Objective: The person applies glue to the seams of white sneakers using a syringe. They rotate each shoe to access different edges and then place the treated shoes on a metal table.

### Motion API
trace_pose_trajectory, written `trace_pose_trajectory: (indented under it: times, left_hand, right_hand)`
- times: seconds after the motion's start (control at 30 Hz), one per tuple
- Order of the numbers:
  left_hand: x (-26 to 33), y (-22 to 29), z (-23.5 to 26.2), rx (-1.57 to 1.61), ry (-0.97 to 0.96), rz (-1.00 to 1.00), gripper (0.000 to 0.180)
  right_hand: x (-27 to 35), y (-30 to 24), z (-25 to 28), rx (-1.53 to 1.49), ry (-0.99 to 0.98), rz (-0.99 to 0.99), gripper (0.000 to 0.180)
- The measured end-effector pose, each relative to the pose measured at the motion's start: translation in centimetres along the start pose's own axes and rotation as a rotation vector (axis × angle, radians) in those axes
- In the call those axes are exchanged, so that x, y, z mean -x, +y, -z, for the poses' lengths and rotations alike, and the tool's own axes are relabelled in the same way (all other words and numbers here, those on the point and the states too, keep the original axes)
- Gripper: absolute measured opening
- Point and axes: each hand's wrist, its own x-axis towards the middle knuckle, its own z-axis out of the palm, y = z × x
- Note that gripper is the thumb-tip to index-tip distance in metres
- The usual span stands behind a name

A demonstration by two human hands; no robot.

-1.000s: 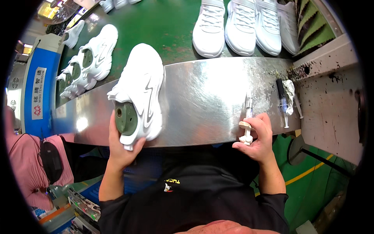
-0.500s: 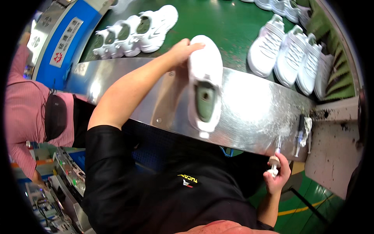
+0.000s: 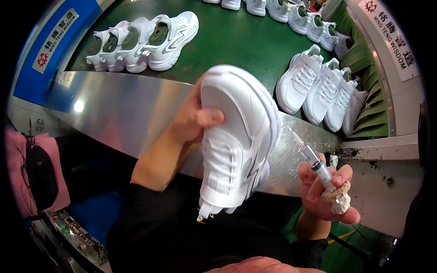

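A white lace-up sneaker point(image 3: 232, 116) is raised in front of me, toe pointing away and laces facing up. My left hand point(image 3: 189, 120) grips its forefoot from the left, the thumb pressed on the upper and the other fingers hidden behind the shoe. To the right, my right hand point(image 3: 314, 193) has its fingers closed around a clear syringe point(image 3: 313, 159). The syringe's thin tip points up and left, toward the sneaker but apart from it. Lumpy beige wrapping point(image 3: 339, 195) covers its plunger end.
A shiny metal ledge point(image 3: 123, 111) runs before me, bordering a green surface point(image 3: 227, 45). Rows of white sneakers stand at its left point(image 3: 168, 41), right point(image 3: 300, 82) and far side point(image 3: 277, 10). Green flaps point(image 3: 371, 91) hang at the right. Someone in pink point(image 3: 57, 173) is at far left.
The sneaker has come closer and turned, now showing its laces and side instead of its opening. My right hand has risen with the syringe, its tip now up near the shoe.
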Motion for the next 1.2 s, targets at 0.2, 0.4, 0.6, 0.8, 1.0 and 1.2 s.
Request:
trace_pose_trajectory:
  times: [0.2, 0.4, 0.6, 0.8, 1.0, 1.2]
  left_hand:
    - [0.6, -0.5, 0.8, 0.112, -0.182, -0.058, 0.074]
    - [1.6, 0.2, -0.1, 0.071, -0.072, 0.031, 0.082]
    - [1.8, 0.1, -0.1, 0.058, -0.1, 0.009, 0.08]
    - [1.8, 0.8, -0.4, 0.012, -0.058, 0.049, 0.082]
    - [1.5, 1.0, -0.3, -0.037, 0.025, 0.055, 0.082]
    - [1.0, 0.0, 1.5, 0.039, -0.121, -0.074, 0.077]
  right_hand:
    - [-5.0, 0.2, -3.3, -0.093, -0.104, -0.026, 0.066]
    - [-6.7, 0.5, -4.8, -0.041, -0.133, -0.012, 0.065]
    - [-6.7, 0.1, -5.3, 0.022, -0.123, -0.092, 0.062]
    - [-6.7, -0.5, -5.4, 0.05, -0.124, -0.142, 0.059]
    - [-5.9, -0.5, -4.0, 0.016, -0.128, -0.129, 0.062]
    - [-4.0, -0.3, -3.0, 0.015, -0.041, -0.192, 0.058]
